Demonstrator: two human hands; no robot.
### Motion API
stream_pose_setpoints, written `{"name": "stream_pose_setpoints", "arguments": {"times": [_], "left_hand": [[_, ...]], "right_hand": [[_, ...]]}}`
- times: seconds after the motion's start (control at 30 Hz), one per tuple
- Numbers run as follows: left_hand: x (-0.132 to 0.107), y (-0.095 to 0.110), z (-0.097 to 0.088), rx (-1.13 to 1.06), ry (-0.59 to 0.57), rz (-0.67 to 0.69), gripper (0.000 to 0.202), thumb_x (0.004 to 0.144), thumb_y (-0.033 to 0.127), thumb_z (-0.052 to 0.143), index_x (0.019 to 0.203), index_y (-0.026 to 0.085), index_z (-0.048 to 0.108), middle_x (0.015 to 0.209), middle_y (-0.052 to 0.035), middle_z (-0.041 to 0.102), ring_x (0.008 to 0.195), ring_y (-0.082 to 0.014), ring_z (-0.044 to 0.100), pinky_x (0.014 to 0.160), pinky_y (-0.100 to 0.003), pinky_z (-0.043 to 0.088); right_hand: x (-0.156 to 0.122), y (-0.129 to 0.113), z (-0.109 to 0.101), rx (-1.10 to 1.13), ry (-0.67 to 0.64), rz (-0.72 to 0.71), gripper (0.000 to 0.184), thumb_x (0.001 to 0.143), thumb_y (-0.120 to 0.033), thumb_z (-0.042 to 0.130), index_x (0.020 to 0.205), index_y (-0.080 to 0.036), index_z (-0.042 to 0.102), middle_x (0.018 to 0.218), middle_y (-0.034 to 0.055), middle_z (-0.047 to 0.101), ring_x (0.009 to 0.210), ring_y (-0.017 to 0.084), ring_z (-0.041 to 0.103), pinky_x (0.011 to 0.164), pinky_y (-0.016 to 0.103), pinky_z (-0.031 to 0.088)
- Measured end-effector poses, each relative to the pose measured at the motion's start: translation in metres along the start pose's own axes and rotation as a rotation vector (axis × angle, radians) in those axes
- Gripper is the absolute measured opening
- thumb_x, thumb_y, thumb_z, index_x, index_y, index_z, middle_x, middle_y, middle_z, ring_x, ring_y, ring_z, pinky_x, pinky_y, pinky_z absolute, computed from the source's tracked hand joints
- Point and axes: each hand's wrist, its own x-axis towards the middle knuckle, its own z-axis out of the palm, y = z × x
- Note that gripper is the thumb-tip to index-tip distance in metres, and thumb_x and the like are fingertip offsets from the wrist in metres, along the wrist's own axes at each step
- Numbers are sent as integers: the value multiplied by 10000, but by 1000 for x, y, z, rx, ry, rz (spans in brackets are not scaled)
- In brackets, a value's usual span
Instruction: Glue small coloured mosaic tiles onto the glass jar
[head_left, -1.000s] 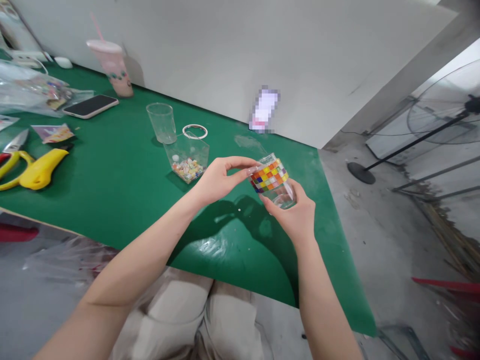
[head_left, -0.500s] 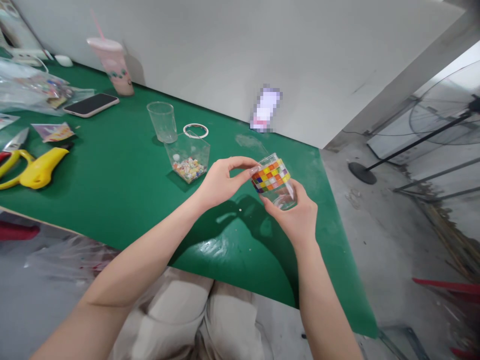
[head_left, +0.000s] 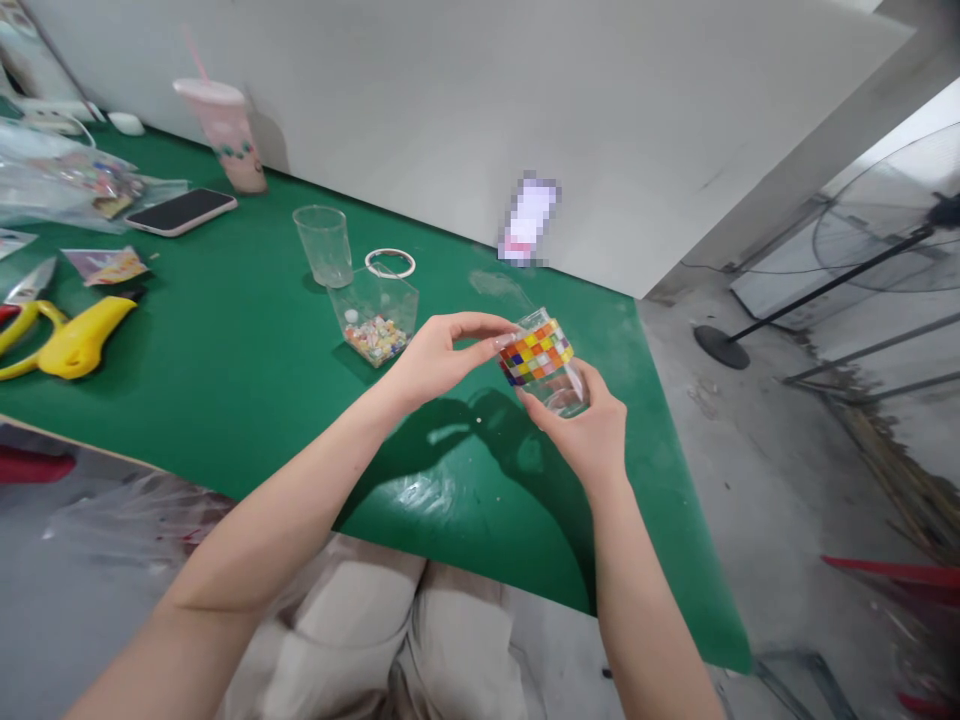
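The right hand [head_left: 592, 438] hides the base of the glass [head_left: 541, 360]. A pixelated patch [head_left: 529, 218] blots something at the far wall [head_left: 450, 100]. The yellow tool [head_left: 75, 340] and plastic bags [head_left: 52, 185] run off the left edge, the fan [head_left: 892, 215] off the right. The bits [head_left: 377, 338] in the square cup [head_left: 391, 298] are too small to identify.

The cup [head_left: 546, 366] is clear glass banded with glossy coloured tiles; the green mat [head_left: 247, 350] looks smooth, slightly shiny.
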Motion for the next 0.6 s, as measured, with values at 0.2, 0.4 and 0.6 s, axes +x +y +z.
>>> {"name": "stream_pose_setpoints", "arguments": {"times": [0.2,0.4,0.6], "left_hand": [[1,0,0,62,14,18,177,806,272,661,931,162,720,1013,-54,742,974,-188,664,909,-302,500],[0,0,2,108,36,43,155,805,284,652,889,167,714,961,-46,746,927,-182,668,888,-308,505],[0,-1,3,125,50,66,168,812,292,640,886,155,704,962,-55,741,914,-173,664,878,-290,502]], "right_hand": [[0,1,0,14,-20,-5,634,587,-573,744,1098,-222,610,840,36,722,687,214,676,693,385,561],[-1,0,1,-19,-8,-34,639,596,-582,725,1108,-217,608,845,42,726,672,215,677,684,386,560],[-2,-2,2,-50,31,-45,648,581,-590,731,1092,-210,611,832,44,723,676,220,674,690,394,558]]}}
